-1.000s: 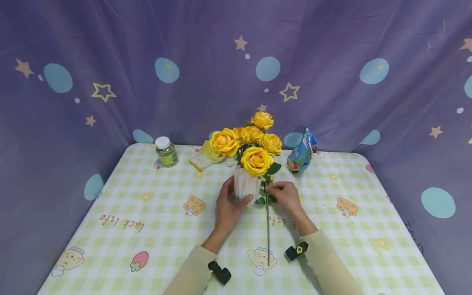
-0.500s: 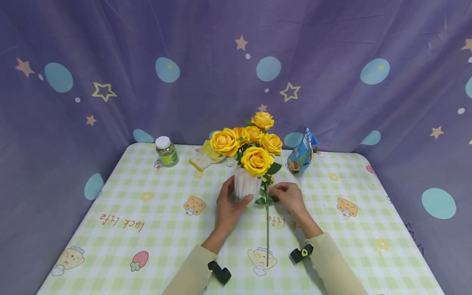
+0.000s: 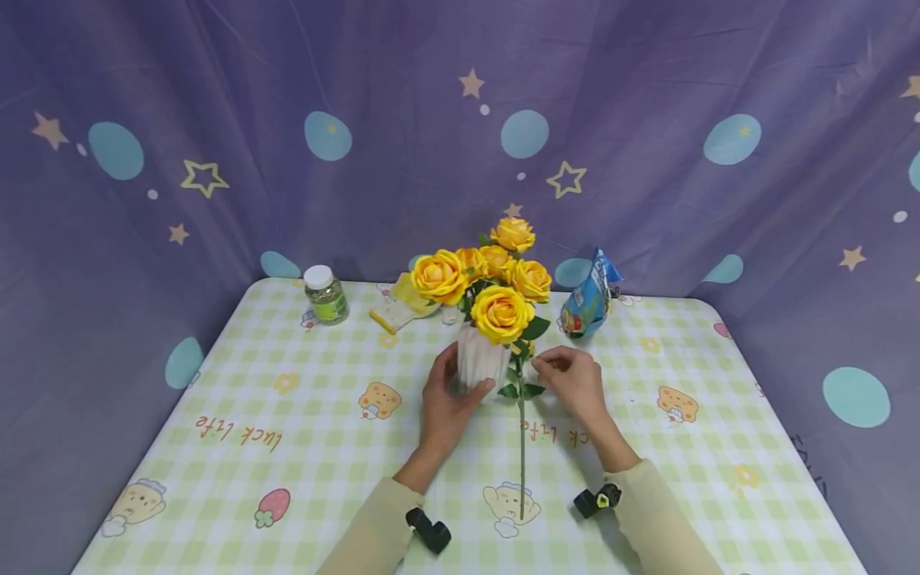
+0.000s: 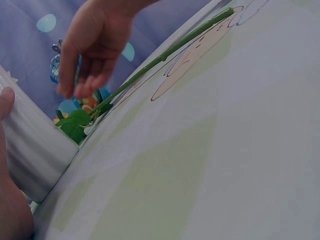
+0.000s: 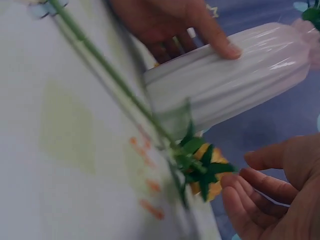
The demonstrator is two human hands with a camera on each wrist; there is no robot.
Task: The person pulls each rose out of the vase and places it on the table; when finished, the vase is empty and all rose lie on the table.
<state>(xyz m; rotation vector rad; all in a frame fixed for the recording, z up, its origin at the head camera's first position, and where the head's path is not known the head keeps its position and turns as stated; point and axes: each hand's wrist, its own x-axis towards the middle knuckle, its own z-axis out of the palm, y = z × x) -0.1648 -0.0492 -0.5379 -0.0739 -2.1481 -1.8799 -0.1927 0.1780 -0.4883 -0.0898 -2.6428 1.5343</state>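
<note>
A white fluted vase (image 3: 480, 363) stands mid-table, holding several yellow roses (image 3: 501, 315) with green leaves. My left hand (image 3: 446, 399) grips its side, thumb across the front. Just right of the vase, a single yellow rose (image 5: 209, 165) lies on the table, its long green stem (image 3: 522, 455) pointing toward me. In the head view its bloom is mostly hidden under the bouquet. My right hand (image 3: 573, 382) hovers beside that rose's leaves (image 5: 192, 150). In the right wrist view, a gap shows between its thumb and loosely bent fingers, which hold nothing.
A white-lidded jar (image 3: 327, 295) stands at the back left. Yellow-and-white gloves (image 3: 406, 303) lie behind the vase. A blue snack bag (image 3: 588, 297) stands at the back right. A checked cloth (image 3: 309, 479) covers the table; a purple curtain (image 3: 402, 96) hangs behind.
My right hand has let go of the lying rose near its leaves and moved slightly right, away from it. The left hand still holds the vase in place.
</note>
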